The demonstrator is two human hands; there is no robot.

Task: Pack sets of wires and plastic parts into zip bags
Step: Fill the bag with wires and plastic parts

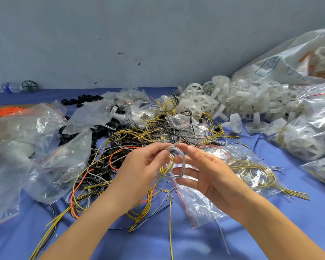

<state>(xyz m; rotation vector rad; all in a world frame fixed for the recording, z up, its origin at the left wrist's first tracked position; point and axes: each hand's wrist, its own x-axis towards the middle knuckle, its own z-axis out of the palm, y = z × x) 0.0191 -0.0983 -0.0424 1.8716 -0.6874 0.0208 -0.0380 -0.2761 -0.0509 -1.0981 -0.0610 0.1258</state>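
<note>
At centre, your left hand and right hand pinch a grey wire loop; wire tangle 12 o'clock, white wheels 2 o'clock.

Left forearm bare, enters from 7 o'clock, angled toward centre. Left hand held above worktop; thumb and forefinger tips pinch grey wire loop at its 12 o'clock. Right forearm bare, enters from 5 o'clock. Right hand opposite left, tips nearly meeting. Forefinger and thumb in pinch grip on same loop. Remaining fingers extended toward 9 o'clock, spread.
</note>
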